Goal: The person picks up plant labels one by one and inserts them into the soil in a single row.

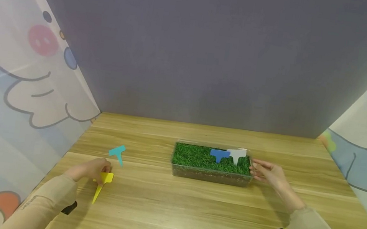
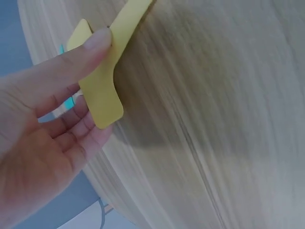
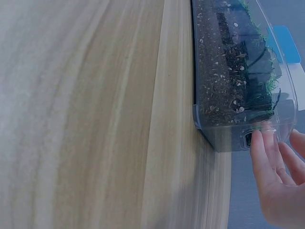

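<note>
One yellow tag [image 1: 106,177], partly hidden by my thumb [image 2: 71,59], is pinched in my left fingers [image 2: 95,138] over the desk [image 1: 157,207]. My nearly straight right fingers [image 3: 262,162] touch the box [image 1: 212,170]; grass [image 1: 195,154] hides the blue tag's [image 1: 219,154] tip.

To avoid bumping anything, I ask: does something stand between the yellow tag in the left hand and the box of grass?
Nothing visible does; the blue-green tag lies beyond the straight line from the yellow tag in the left hand to the box.

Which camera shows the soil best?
Right wrist view: the soil appears close up and white-speckled through the clear planter. The head view shows a thin strip below the grass; the left wrist shows none.
</note>
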### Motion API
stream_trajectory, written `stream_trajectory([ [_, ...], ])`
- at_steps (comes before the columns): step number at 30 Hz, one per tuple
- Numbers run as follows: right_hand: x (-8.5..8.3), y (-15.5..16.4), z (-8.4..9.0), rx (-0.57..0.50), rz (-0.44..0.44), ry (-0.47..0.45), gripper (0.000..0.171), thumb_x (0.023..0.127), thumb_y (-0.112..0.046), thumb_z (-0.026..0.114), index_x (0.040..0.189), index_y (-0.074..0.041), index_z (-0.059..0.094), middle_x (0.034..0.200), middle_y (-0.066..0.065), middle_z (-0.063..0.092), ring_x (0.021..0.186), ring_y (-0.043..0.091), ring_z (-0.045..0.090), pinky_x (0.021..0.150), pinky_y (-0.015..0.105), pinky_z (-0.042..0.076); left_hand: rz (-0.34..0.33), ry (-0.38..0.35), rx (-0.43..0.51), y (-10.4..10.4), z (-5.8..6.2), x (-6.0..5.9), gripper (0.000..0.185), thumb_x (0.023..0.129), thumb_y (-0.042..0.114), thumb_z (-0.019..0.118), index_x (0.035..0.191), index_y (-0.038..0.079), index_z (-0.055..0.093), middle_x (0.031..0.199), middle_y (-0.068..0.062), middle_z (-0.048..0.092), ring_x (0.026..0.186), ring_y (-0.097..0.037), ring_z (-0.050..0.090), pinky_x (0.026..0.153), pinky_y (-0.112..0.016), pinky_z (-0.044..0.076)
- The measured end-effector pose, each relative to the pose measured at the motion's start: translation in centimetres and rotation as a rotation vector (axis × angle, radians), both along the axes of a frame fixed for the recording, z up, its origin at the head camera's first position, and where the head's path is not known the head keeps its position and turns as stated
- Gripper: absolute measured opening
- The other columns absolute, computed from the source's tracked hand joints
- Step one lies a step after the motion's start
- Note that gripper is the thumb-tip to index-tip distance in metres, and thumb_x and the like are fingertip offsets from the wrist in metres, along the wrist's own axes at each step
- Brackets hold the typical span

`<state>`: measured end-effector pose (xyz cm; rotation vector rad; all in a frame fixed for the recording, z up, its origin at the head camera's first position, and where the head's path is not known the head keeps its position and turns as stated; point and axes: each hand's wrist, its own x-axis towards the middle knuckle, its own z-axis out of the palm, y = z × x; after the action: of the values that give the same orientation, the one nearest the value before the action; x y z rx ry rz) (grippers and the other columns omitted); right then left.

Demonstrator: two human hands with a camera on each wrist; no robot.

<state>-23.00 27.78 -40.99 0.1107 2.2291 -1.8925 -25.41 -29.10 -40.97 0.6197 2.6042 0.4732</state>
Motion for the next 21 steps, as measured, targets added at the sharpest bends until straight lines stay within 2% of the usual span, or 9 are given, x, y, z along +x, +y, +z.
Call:
stream_trajectory([
  [5,-0.1,0.0,-0.2,-0.001,0.000,0.004,0.056,0.088,-0.020,0.054,0.130,0.009,0.031,0.101,0.010,0.064,0.080,0.007,0.063,0.076,0.026,0.050,-0.037,0.018,0.026,0.0,0.5,-0.1,0.031,0.055,-0.003,0.077,0.071,0.003,0.052,0.070,-0.001,0.049,0.063,-0.012,0.043,0.054,-0.023,0.041],
  [8,-0.2,0.1,-0.5,-0.016,0.002,0.011,0.057,0.087,-0.022,0.056,0.129,0.009,0.033,0.096,0.005,0.066,0.080,0.008,0.063,0.075,0.025,0.050,-0.012,-0.010,0.061,0.0,0.8,-0.4,0.024,0.058,-0.003,0.074,0.069,0.004,0.054,0.072,0.000,0.053,0.067,-0.013,0.045,0.058,-0.025,0.041],
  [12,-0.2,0.1,-0.6,-0.019,0.003,0.012,0.057,0.087,-0.022,0.056,0.129,0.009,0.033,0.093,0.002,0.066,0.079,0.007,0.063,0.075,0.025,0.050,0.036,-0.084,0.133,-0.1,1.5,-0.8,0.018,0.065,-0.003,0.071,0.070,0.003,0.055,0.075,0.000,0.055,0.068,-0.013,0.046,0.059,-0.025,0.044],
  [15,-0.1,0.1,-0.5,-0.007,-0.004,0.003,0.057,0.088,-0.021,0.055,0.130,0.009,0.031,0.096,0.005,0.065,0.079,0.006,0.063,0.077,0.026,0.049,0.019,-0.096,0.200,-0.1,2.1,-1.2,0.015,0.068,-0.003,0.069,0.071,0.001,0.055,0.073,-0.002,0.057,0.065,-0.012,0.049,0.055,-0.023,0.047],
  [18,-0.2,0.1,-0.4,0.005,-0.008,-0.006,0.056,0.089,-0.020,0.053,0.130,0.009,0.030,0.101,0.009,0.064,0.080,0.007,0.063,0.078,0.027,0.049,0.004,-0.072,0.232,0.1,2.8,-1.3,0.014,0.070,-0.002,0.068,0.073,0.001,0.055,0.073,-0.002,0.059,0.067,-0.013,0.052,0.057,-0.024,0.048],
  [21,-0.2,0.1,-0.2,0.010,-0.007,-0.009,0.055,0.090,-0.020,0.052,0.131,0.009,0.030,0.103,0.011,0.063,0.081,0.008,0.063,0.077,0.027,0.049,0.005,-0.038,0.233,0.3,3.3,-1.4,0.016,0.071,0.001,0.069,0.076,0.002,0.054,0.080,-0.003,0.061,0.076,-0.020,0.058,0.065,-0.028,0.049],
])
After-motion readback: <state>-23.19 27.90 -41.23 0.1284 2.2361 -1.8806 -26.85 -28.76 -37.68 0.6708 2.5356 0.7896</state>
